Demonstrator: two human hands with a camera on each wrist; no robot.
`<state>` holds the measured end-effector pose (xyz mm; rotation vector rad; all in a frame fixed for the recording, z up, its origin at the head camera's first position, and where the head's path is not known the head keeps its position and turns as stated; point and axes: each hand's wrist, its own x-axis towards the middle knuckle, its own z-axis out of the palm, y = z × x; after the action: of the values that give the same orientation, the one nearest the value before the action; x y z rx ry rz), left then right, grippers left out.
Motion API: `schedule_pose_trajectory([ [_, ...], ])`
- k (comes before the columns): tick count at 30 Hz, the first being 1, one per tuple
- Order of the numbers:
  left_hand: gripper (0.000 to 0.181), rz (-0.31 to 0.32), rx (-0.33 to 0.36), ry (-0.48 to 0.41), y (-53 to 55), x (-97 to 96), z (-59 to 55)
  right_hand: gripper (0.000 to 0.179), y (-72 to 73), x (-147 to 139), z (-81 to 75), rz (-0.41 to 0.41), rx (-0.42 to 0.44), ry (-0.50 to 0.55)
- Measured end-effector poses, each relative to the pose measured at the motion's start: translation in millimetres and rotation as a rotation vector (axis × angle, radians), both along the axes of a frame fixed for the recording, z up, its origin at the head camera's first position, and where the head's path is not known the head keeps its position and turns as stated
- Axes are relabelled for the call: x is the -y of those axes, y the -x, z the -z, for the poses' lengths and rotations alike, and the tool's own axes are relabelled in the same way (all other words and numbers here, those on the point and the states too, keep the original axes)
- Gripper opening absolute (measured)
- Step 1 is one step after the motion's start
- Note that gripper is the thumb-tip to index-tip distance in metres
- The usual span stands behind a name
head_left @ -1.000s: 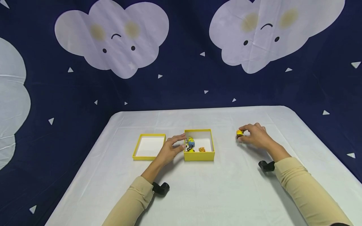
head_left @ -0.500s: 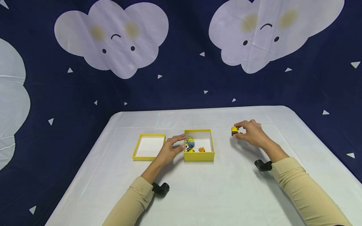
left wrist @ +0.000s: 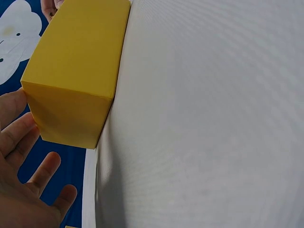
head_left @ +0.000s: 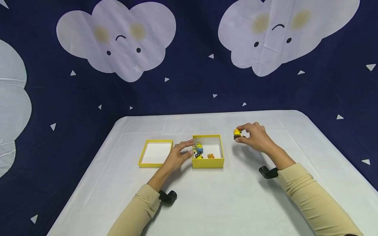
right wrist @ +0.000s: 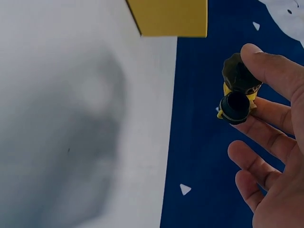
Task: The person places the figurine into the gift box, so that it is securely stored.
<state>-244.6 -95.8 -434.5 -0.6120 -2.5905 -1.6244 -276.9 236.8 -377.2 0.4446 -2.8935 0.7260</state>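
Observation:
My right hand [head_left: 254,136] pinches a small yellow and dark brown toy figure [head_left: 237,133] between thumb and fingers, held over the table right of the box. From the right wrist view the toy figure [right wrist: 241,85] shows a dark scalloped base and a dark, hollow cup-like part. At the left side of the open yellow box [head_left: 208,163], my left hand [head_left: 177,157] touches the wall with loosely spread fingers. Inside the box lie a blue and yellow figure [head_left: 199,148], a black and yellow one [head_left: 199,156] and an orange one [head_left: 211,156].
The yellow-rimmed lid [head_left: 155,141] lies inside up on the white-covered table [head_left: 203,203], left of the box, partly behind the left hand. A navy curtain [head_left: 189,95] with clouds hangs behind the table's far edge.
My right hand has lifted the toy figure from the table's right side and carried it leftward, closer to the box. The left hand stays at the box.

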Motion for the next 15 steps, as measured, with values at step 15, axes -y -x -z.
schedule_pose_trajectory([
  [15, 0.039, -0.004, 0.02, -0.001, -0.4, -0.5, -1.3, 0.052, -4.6, 25.0, -4.0, -0.039, -0.041, 0.044],
])
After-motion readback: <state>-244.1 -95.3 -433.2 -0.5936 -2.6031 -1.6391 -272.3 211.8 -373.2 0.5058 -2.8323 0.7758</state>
